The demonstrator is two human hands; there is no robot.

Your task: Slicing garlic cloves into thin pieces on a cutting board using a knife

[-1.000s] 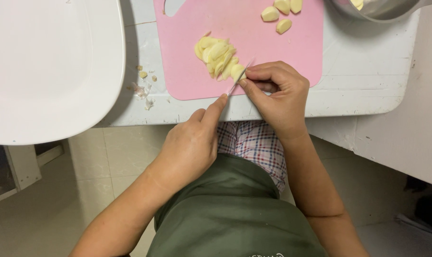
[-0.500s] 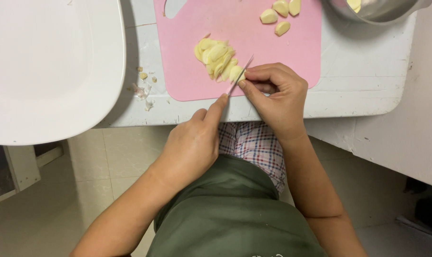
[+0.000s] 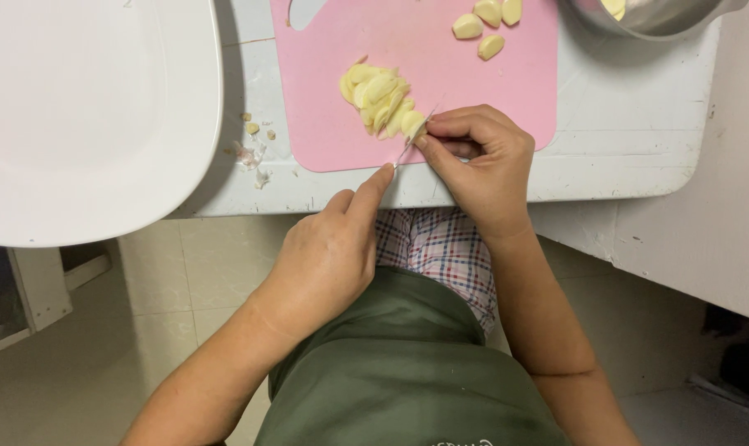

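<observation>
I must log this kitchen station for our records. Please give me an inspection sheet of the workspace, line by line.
Surface: pale worktop, worn, carrying a pink cutting board.
Job's things: pile of garlic slices; three whole cloves; thin knife blade.
Clutter: peel scraps; white plate; metal bowl.
Hands: left hand holds the knife, forefinger along it; right hand pinches a clove at the blade.
Cables: nothing seen.
Surroundings: tiled floor; green apron.

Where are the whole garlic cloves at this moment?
In the head view, three whole garlic cloves lie at the top edge of the pink cutting board, above the right hand and just left of the metal bowl.
</observation>
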